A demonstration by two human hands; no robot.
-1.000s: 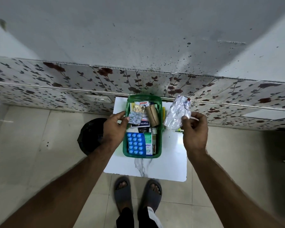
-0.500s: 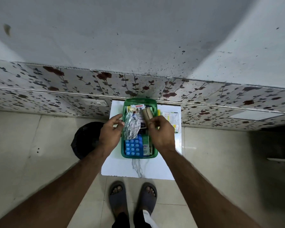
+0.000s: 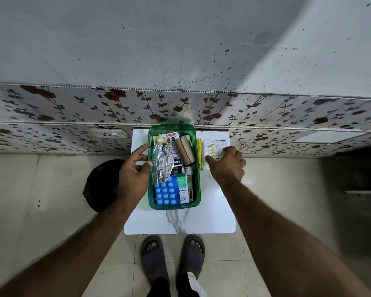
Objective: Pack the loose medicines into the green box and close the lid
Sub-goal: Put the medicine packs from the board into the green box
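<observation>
White tabletop: crinkled silver foil strip, long axis toward wall, lies in green box beside slack-fingered left hand; right hand touches packet, hold unclear.

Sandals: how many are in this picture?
2. The left sandal and the right sandal stand side by side on the floor, just before the table's near edge. None seems hidden.

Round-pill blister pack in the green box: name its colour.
The round-pill blister pack is blue; head view.
</observation>
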